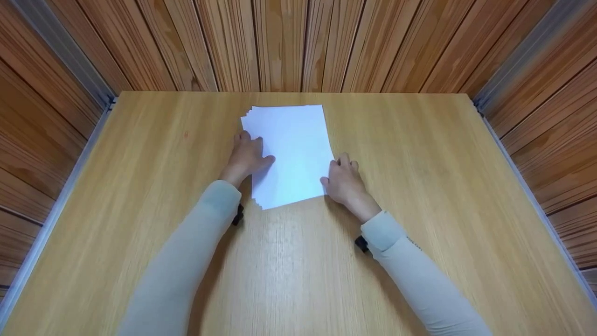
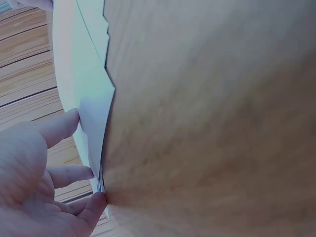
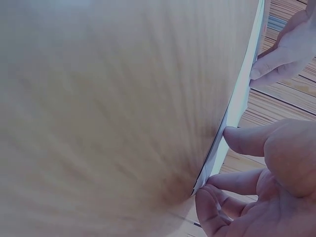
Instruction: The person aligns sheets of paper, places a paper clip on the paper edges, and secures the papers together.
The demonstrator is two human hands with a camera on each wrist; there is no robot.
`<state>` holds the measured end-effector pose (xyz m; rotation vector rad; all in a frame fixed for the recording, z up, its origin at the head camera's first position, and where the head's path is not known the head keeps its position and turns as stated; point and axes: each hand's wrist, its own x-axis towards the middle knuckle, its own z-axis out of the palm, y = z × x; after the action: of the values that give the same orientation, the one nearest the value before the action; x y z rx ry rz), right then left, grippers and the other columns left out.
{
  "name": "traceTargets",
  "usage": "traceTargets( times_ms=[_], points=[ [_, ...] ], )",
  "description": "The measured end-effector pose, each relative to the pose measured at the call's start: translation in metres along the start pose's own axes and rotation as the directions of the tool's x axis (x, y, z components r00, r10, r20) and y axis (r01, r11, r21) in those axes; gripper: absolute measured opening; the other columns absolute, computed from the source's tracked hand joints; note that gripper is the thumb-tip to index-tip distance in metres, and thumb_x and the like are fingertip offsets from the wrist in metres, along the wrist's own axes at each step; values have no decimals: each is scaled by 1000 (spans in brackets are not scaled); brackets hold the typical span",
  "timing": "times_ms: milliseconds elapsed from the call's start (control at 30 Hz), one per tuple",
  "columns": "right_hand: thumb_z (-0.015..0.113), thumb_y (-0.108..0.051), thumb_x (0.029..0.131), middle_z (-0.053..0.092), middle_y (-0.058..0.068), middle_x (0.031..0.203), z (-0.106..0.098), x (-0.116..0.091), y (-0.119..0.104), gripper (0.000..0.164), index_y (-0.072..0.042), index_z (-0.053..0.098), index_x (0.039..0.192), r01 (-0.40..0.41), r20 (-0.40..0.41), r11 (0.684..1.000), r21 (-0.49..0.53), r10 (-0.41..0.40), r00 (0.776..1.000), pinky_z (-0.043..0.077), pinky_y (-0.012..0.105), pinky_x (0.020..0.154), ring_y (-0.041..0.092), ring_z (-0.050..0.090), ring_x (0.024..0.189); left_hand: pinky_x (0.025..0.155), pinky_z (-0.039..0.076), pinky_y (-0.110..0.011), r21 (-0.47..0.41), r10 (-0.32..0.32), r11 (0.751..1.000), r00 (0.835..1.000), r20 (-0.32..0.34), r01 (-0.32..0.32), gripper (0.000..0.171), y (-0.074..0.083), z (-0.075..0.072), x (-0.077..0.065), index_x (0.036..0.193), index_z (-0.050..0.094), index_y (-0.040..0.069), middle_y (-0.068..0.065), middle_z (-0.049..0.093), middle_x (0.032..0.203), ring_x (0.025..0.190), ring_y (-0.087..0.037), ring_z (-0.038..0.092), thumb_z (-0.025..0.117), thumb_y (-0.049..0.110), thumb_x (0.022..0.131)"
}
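Note:
A stack of white paper sheets (image 1: 291, 149) lies on the wooden table, its left edge uneven with corners jutting out in steps. My left hand (image 1: 247, 154) holds that left edge, thumb on the top sheet and fingertips at the side. Across from it, my right hand (image 1: 346, 182) grips the right edge near the lower corner, its thumb on top and its other fingers bent against the side. The left wrist view shows the staggered sheets (image 2: 94, 103) beside the left fingers. In the right wrist view, the right fingertips meet the paper edge (image 3: 217, 153).
The light wooden table (image 1: 419, 154) extends around the paper. Wood-plank walls (image 1: 280, 44) enclose it at the back and both sides, with metal rails along the side edges. A small red mark (image 1: 186, 134) is on the table at left.

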<state>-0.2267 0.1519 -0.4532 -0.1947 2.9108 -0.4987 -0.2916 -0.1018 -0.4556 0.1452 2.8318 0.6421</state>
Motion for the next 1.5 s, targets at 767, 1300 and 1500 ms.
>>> traceTargets(
  times_ms=[767, 1300, 1500],
  points=[
    [58, -24, 110, 36, 25, 150, -5, -9, 6, 48, 11, 54, 142, -32, 38, 999, 15, 31, 999, 50, 47, 101, 40, 43, 127, 128, 25, -52, -16, -2, 1000, 1000, 27, 3, 76, 11, 4, 2, 161, 40, -2, -29, 16, 170, 157, -42, 17, 68, 39, 103],
    [58, -25, 110, 35, 24, 151, -7, -13, 6, 49, 13, 54, 141, -47, 44, 999, -3, 47, 998, 51, 44, 98, 38, 44, 126, 128, 26, -50, -9, 10, 1000, 1000, 27, -10, 77, 15, 3, -2, 163, 40, 3, -25, 20, 169, 153, -39, 22, 69, 40, 103],
    [59, -23, 110, 37, 26, 150, -8, -16, 9, 48, 14, 54, 139, -41, 46, 999, -3, 41, 998, 51, 47, 97, 40, 45, 124, 127, 28, -51, -12, 37, 999, 999, 19, -37, 76, 17, 7, 0, 161, 41, -2, -30, 22, 167, 151, -40, 24, 69, 38, 103]
  ],
)
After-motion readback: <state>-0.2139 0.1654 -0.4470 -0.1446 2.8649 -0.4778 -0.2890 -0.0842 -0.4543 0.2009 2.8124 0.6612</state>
